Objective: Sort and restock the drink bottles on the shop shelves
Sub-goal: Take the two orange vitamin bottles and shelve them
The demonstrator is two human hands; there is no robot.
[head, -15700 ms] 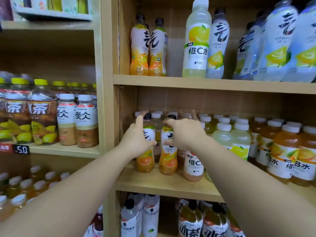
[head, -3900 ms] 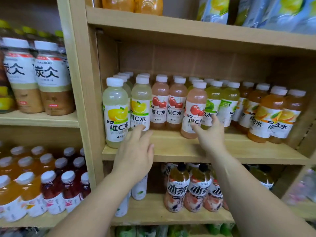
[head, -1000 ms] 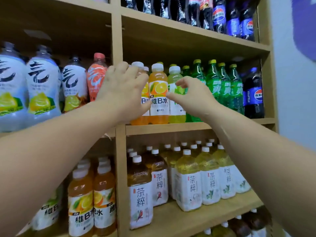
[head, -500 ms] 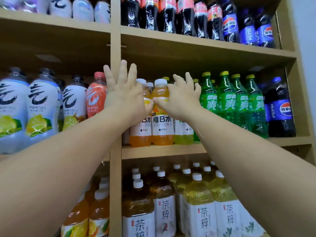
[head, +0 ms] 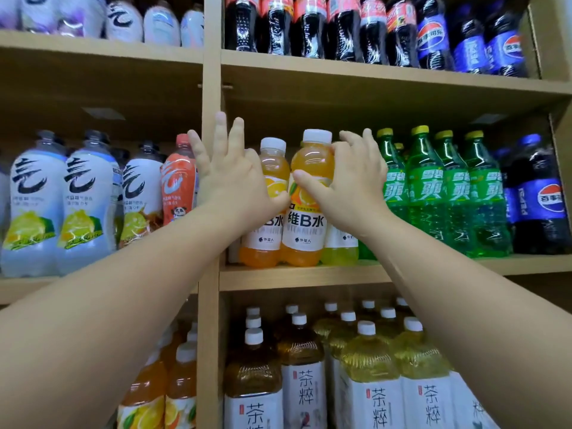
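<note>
Shop shelving of pale wood, several tiers, stocked with drinks. Item in hand: middle shelf (head: 309,277), left end, beside the upright (head: 211,88). Two orange bottles stand touching at its front edge: left orange bottle (head: 274,162) and right orange bottle (head: 311,156). A lime bottle (head: 340,249) stands just right of them, then green bottles (head: 427,193) toward the right end. Left hand (head: 230,178): fingers straight and spread wide, palm resting against the left orange bottle, holding nothing. Right hand (head: 349,187): thumb and fingers curled round the shoulder of the right orange bottle, gripping it. Change from half a second ago: the right hand, then laid loosely over the bottles, now closes on one, while the left hand keeps its spread brace. Judgement: the orange row is being squared up, or one bottle picked out for moving; close neighbours could topple.
</note>
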